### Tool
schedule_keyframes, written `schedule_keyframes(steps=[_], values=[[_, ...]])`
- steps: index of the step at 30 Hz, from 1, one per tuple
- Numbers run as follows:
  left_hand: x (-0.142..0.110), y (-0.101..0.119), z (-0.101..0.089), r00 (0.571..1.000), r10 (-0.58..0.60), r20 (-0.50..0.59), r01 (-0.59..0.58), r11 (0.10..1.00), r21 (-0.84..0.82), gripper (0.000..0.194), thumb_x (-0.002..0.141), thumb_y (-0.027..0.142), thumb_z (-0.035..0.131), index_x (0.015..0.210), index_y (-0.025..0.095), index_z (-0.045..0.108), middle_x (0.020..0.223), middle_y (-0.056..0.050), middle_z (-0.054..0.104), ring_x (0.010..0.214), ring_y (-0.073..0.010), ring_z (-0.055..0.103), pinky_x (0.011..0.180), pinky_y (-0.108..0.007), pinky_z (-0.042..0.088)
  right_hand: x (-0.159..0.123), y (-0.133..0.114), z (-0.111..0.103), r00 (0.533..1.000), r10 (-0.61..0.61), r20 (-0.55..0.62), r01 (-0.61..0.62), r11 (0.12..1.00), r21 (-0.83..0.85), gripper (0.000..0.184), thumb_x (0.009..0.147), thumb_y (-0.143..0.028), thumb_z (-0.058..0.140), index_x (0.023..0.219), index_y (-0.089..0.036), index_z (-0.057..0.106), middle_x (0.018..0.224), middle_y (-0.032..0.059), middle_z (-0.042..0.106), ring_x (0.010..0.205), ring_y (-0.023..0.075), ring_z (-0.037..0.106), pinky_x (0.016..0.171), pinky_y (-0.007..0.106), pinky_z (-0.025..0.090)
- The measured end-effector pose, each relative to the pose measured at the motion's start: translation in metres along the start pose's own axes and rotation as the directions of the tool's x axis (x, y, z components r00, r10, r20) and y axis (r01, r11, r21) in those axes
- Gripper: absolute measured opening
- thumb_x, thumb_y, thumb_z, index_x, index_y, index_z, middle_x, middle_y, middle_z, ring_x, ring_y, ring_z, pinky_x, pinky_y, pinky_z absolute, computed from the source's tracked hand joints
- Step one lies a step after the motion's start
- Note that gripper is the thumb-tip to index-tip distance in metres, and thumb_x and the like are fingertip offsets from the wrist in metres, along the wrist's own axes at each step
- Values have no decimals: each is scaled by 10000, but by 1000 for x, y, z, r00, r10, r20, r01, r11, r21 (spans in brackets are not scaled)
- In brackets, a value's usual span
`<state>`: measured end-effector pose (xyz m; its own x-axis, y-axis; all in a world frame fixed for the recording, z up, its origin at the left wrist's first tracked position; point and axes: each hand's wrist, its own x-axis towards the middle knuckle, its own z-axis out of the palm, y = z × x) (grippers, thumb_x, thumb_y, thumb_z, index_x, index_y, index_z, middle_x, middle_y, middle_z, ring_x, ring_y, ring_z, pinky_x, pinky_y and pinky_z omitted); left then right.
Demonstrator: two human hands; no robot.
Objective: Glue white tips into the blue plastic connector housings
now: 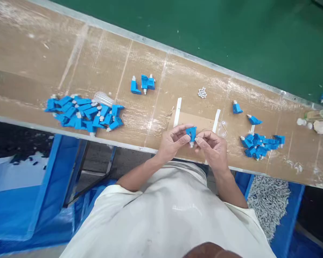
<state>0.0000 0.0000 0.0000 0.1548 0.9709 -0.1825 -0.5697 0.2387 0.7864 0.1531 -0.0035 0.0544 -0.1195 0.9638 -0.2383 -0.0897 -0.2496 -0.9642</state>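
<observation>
My left hand [173, 141] and my right hand [214, 148] meet at the near edge of the wooden bench [102, 61]. Both pinch one small blue plastic part [191, 133] with a white tip pointing down. The fingers of each hand are curled around it. A big heap of the same blue parts [83, 113] lies to the left. A smaller heap [260, 145] lies to the right. A clear plastic piece [103, 97] rests on the left heap.
Three blue parts [143, 84] sit apart near the bench's middle, beside a cluster of tiny white pieces [202, 92]. Two white strips [177, 111] frame a cardboard patch. Blue bins stand below the bench; the right one [269, 200] holds several white pieces. The floor beyond is green.
</observation>
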Motion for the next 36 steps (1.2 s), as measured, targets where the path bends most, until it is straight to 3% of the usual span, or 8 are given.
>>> schedule_keyframes(steps=[14,18,23,27,32,36], values=[[-1,1,-9,1000,25,12,-26,989,144,489,763,454,882,1150,174,781,924,-69,790,681,-142,695,643,-274,573,-3,0,0,997,-52,-49,40,976,-216,299,851,-489,795,812,-200,730,798,14,689,640,117,638,556,240,591],[-1,0,-12,995,88,40,-95,968,234,491,782,461,864,1176,183,773,984,-81,784,730,-154,712,651,-273,587,-4,4,-1,996,-46,-74,26,967,-252,308,842,-496,796,814,-196,730,792,17,693,649,126,646,576,252,597],[0,-2,-17,980,180,89,-200,908,368,464,819,481,826,1184,200,770,1082,-103,764,891,-192,740,786,-306,612,-5,8,2,992,-40,-117,6,960,-278,339,825,-526,795,801,-196,719,751,17,703,619,134,646,587,273,603],[2,-1,-19,979,184,87,-203,906,371,471,816,487,828,1179,193,771,1084,-107,770,884,-191,747,762,-290,614,-2,8,3,989,-30,-147,-3,976,-217,339,782,-517,841,783,-196,732,723,17,722,597,134,660,581,272,607],[2,8,-13,993,32,114,-58,973,225,509,779,480,863,1169,165,773,868,-72,788,649,-146,714,621,-256,587,3,7,-3,990,74,-117,-77,997,-29,374,642,-490,951,708,-201,724,622,-2,710,524,133,654,497,253,594],[0,18,-5,991,4,133,-27,986,166,489,753,452,891,1133,162,789,832,-61,783,632,-144,709,639,-269,589,3,0,-6,993,103,-62,-100,994,36,365,624,-469,970,684,-203,727,626,2,714,521,132,665,463,232,587]])
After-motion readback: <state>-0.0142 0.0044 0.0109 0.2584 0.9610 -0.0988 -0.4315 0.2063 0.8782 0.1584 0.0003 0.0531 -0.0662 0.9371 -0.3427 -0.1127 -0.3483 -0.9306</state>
